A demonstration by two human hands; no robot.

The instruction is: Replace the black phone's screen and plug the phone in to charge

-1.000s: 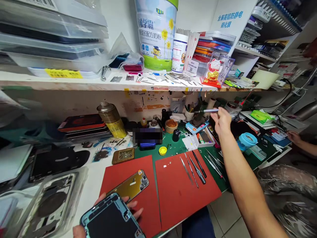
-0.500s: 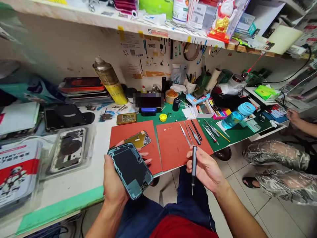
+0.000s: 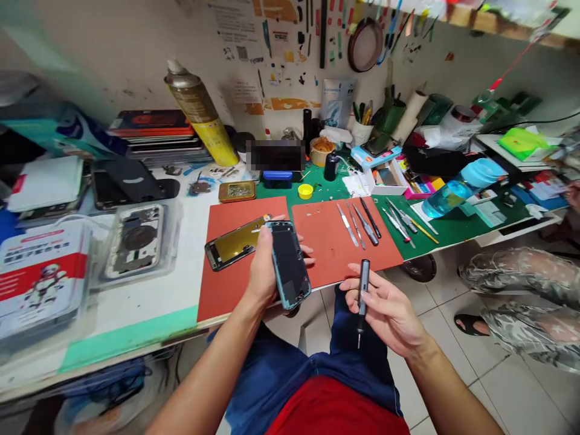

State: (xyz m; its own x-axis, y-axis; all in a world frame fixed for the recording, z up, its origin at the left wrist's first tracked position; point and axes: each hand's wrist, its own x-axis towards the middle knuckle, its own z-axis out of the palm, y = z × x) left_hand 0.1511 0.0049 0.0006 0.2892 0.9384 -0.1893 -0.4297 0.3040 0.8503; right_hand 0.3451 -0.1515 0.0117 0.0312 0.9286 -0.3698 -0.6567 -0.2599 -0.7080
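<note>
My left hand (image 3: 263, 266) is wrapped round a teal-framed phone housing (image 3: 289, 263), held upright over the bench's front edge. Just behind it a gold-backed phone screen (image 3: 233, 243) lies on the left red mat (image 3: 226, 284). My right hand (image 3: 385, 308) holds a slim black screwdriver (image 3: 361, 296) in its fingers, tip pointing down above my lap. On the right red mat (image 3: 330, 254) lie tweezers and small drivers (image 3: 360, 222).
A yellow spray can (image 3: 202, 115) stands at the back left beside stacked phones. A clear tray with a phone back (image 3: 136, 238) and a red-white box (image 3: 40, 266) sit left. A blue bottle (image 3: 453, 192) lies right. Another person's legs (image 3: 521, 290) are at the right.
My right hand came back from the far tool cups with the screwdriver and now holds it over my lap. My left hand turned the phone housing upright. The view dropped downward.
</note>
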